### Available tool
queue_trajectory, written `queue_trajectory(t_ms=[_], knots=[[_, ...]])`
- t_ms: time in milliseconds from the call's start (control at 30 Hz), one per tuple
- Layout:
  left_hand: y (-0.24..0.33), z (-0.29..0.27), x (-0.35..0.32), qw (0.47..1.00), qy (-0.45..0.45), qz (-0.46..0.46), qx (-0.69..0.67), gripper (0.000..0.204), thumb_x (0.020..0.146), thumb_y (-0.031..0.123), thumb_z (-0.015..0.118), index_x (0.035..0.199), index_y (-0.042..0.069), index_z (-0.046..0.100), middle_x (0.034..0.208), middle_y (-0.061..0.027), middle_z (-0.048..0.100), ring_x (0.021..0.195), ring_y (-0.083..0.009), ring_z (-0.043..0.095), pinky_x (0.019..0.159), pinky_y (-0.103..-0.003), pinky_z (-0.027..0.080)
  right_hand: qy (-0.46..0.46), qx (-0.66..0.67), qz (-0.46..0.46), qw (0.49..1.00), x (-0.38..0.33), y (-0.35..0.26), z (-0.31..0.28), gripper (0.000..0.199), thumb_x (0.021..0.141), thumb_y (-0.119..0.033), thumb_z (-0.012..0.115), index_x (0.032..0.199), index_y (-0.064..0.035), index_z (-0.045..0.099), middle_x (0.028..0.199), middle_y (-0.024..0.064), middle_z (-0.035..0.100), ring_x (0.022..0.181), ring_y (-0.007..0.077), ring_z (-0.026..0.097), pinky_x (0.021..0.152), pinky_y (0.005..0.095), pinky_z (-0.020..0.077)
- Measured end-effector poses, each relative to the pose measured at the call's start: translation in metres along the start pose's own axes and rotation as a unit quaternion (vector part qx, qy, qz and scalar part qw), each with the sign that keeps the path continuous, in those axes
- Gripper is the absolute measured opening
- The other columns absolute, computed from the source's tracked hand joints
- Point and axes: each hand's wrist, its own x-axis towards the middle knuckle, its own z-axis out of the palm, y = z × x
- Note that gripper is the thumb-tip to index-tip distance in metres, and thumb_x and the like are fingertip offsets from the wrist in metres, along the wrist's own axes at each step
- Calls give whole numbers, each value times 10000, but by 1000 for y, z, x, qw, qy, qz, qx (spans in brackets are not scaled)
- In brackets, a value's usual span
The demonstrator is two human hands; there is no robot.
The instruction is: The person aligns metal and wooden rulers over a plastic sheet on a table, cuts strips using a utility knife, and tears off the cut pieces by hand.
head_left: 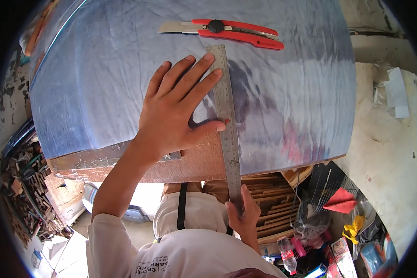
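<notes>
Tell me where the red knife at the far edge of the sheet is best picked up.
Take the knife by its red handle, around the middle near the black slider knob, coming down from above with fingers across its narrow width. It lies flat and crosswise on the blue sheet, bare metal end pointing left, so that end is best avoided. Nothing crowds it; the ruler ends just short of it.

We held our left hand (178, 109) flat, palm down, fingers spread and extended forward, thumb angled out to the right, forearm reaching up from lower left. Our right hand (242, 214) sat low, fingers pinched, wrist bent upward.
</notes>
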Motion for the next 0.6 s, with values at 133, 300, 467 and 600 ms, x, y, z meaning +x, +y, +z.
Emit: queue_trajectory(t_ms=[133, 300, 467, 600], knots=[[0, 1, 0, 1000, -2, -3, -6, 767, 818, 639, 693, 1423, 182, 579, 1558, -10, 474, 1384, -277, 461, 1177, -515, 311, -8, 6, 24, 1000, 7, -1, 5, 622, 861, -98, 759, 1409, 62, 509, 979, 229, 725, 740, 315, 730, 655, 350, 563], [0, -1, 1, 1000, -1, -4, -10, 761, 813, 624, 705, 1414, 173, 581, 1554, -19, 475, 1387, -277, 459, 1178, -512, 309, -27, -4, -1, 1000, 13, -4, 2, 633, 866, -18, 738, 1448, 30, 493, 1082, 285, 694, 807, 361, 736, 656, 357, 569], [0, -2, 1, 1000, -2, -9, -26, 759, 796, 594, 730, 1403, 161, 585, 1551, -35, 475, 1386, -280, 460, 1178, -511, 309, -19, 6, -15, 1000, 18, -2, 2, 629, 864, -6, 735, 1449, 27, 504, 1030, 275, 700, 758, 349, 728, 643, 338, 559], [0, -3, 1, 1000, -3, -11, -29, 761, 788, 588, 738, 1398, 158, 588, 1551, -36, 475, 1384, -280, 460, 1178, -511, 310, -26, 19, -9, 999, 17, -1, 0, 619, 868, -2, 732, 1444, 29, 508, 1039, 277, 699, 688, 306, 714, 586, 324, 540]])
